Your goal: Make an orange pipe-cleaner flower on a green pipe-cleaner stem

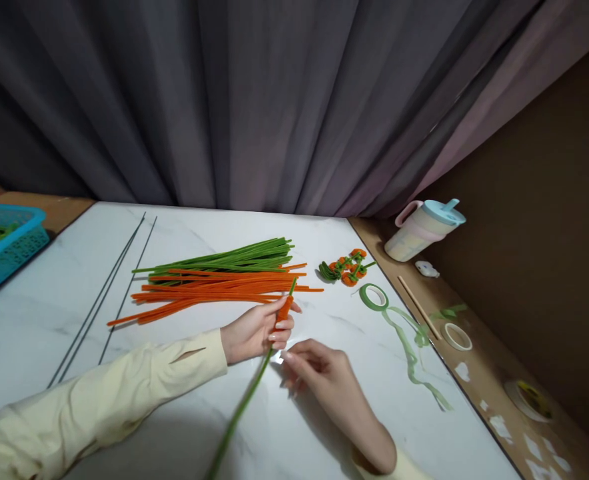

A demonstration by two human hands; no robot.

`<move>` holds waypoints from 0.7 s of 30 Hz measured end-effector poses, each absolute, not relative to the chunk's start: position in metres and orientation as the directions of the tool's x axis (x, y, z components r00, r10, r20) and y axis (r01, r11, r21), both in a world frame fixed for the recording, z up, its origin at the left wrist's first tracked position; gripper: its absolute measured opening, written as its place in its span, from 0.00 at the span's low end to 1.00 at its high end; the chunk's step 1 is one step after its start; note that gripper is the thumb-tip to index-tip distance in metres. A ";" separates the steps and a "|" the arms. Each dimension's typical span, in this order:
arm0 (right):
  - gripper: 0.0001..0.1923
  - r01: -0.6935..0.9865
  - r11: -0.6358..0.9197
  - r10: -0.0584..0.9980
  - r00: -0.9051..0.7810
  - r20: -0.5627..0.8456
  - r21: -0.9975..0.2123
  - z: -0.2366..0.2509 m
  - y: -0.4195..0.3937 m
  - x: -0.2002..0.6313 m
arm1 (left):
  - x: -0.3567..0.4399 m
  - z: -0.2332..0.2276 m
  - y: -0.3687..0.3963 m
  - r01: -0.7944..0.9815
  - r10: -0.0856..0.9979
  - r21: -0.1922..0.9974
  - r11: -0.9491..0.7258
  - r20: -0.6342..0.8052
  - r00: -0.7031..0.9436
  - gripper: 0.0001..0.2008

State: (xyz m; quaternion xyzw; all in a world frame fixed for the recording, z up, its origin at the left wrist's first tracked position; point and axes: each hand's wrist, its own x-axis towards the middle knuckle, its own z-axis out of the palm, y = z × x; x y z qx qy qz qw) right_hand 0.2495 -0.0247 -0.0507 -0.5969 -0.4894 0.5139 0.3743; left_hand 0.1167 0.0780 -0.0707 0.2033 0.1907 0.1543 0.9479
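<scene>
A white marble table [49, 320] was seen spread with a pile of orange and green pipe cleaners [219, 280] at its far middle. Near it, a green stem [247, 400] with an orange wrap [284, 310] was pinched shut in the left hand [254, 330], while the right hand [319, 373] was closed on its lower part. The wrap could have unwound, it was judged, had the pinch slackened.

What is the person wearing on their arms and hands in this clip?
The left arm has a long, pale cream-yellow sleeve with a small slit near the cuff. The right arm shows only a sliver of the same cream cuff. Left hand and right hand are bare: no gloves, no rings visible.
</scene>
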 end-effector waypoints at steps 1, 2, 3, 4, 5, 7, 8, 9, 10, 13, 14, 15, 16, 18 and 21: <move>0.16 0.332 -0.156 0.988 0.050 -0.147 -0.930 -0.047 -0.022 0.259 | 0.116 -0.072 0.079 -0.186 0.346 0.452 0.872 -0.302 0.888 0.11; 0.14 0.470 -0.055 0.995 0.096 -0.011 -0.881 -0.044 -0.018 0.269 | 0.114 -0.074 0.080 -0.156 0.322 0.461 0.874 -0.307 0.896 0.11; 0.12 0.604 0.062 0.985 0.093 0.147 -0.795 -0.041 -0.014 0.279 | 0.114 -0.074 0.081 -0.122 0.295 0.472 0.873 -0.313 0.903 0.12; 0.12 0.722 0.192 0.955 0.017 0.295 -0.665 -0.038 -0.009 0.288 | 0.113 -0.075 0.082 -0.087 0.269 0.484 0.871 -0.319 0.909 0.12; 0.14 0.807 0.301 0.918 -0.101 0.384 -0.508 -0.036 -0.003 0.296 | 0.113 -0.075 0.082 -0.055 0.246 0.497 0.866 -0.327 0.913 0.12; 0.19 0.869 0.448 0.849 -0.339 0.404 -0.212 -0.033 0.007 0.306 | 0.112 -0.073 0.081 -0.003 0.216 0.524 0.852 -0.346 0.913 0.11; 0.20 0.859 0.503 0.818 -0.438 0.374 -0.096 -0.033 0.011 0.309 | 0.113 -0.072 0.081 0.012 0.212 0.536 0.844 -0.353 0.912 0.11; 0.20 0.834 0.552 0.785 -0.517 0.340 -0.005 -0.032 0.015 0.310 | 0.113 -0.071 0.080 0.019 0.213 0.548 0.836 -0.356 0.910 0.11; 0.19 0.801 0.596 0.750 -0.582 0.314 0.062 -0.032 0.018 0.309 | 0.114 -0.069 0.080 0.021 0.217 0.558 0.829 -0.357 0.909 0.10; 0.13 0.710 0.681 0.646 -0.697 0.311 0.178 -0.032 0.023 0.304 | 0.115 -0.067 0.078 0.014 0.235 0.572 0.820 -0.359 0.903 0.09; 0.13 0.693 0.693 0.623 -0.715 0.318 0.199 -0.032 0.024 0.302 | 0.116 -0.067 0.078 0.013 0.236 0.567 0.823 -0.363 0.901 0.09; 0.13 0.679 0.701 0.604 -0.727 0.327 0.217 -0.031 0.025 0.301 | 0.116 -0.067 0.078 0.012 0.236 0.561 0.828 -0.367 0.900 0.10; 0.13 0.668 0.707 0.587 -0.737 0.336 0.232 -0.030 0.026 0.300 | 0.116 -0.067 0.078 0.007 0.238 0.555 0.832 -0.369 0.898 0.11; 0.14 0.656 0.706 0.565 -0.749 0.344 0.267 -0.027 0.029 0.302 | 0.116 -0.067 0.078 -0.002 0.246 0.557 0.831 -0.365 0.898 0.11; 0.16 0.683 0.654 0.586 -0.729 0.353 0.325 -0.019 0.034 0.316 | 0.115 -0.066 0.078 -0.001 0.254 0.574 0.819 -0.361 0.897 0.07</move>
